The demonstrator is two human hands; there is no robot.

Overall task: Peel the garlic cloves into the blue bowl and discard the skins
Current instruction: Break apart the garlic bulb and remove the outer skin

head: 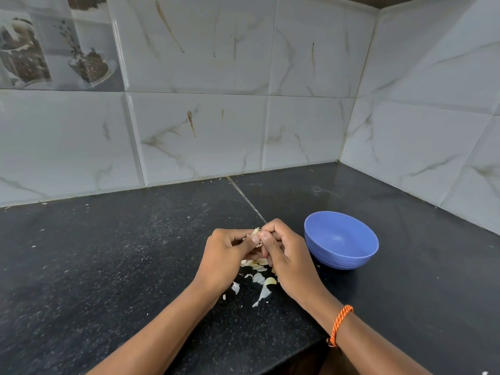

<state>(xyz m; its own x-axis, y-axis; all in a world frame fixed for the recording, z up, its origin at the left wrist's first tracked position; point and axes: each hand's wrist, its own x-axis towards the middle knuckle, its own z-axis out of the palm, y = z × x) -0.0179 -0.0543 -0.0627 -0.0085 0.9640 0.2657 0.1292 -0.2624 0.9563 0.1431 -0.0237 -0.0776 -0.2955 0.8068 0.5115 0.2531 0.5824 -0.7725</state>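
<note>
Picture tile (54, 47), far left on the wall: printed with jars and a sprig, set among white marble-look wall tiles (200, 131), several of which carry brownish streaks; black speckled granite countertop (94, 266), running from the left edge to the corner at the right, with a seam line slanting back toward the wall and pale crumbs scattered across it; left hand (226, 255), raised just above the counter at centre, fingers curled, thumb and fingertips pinching a garlic clove (255, 234) of which only a papery pale edge shows between the two hands; garlic skins (259, 280), a loose heap of whitish and yellowish flakes lying on the counter directly beneath and between the wrists, with a few strips spread toward the near edge; right hand (284, 247), pressed close against the left, fingers curled in and pinching at the same clove from the other side, thumbnail visible at the contact point; orange braided thread bracelet (339, 326), around the right wrist; blue bowl (341, 240), round, plastic-looking, standing upright on the counter just to the right of the right hand, its visible interior showing no cloves; counter's near edge (311, 345), dropping away below the right forearm.
</note>
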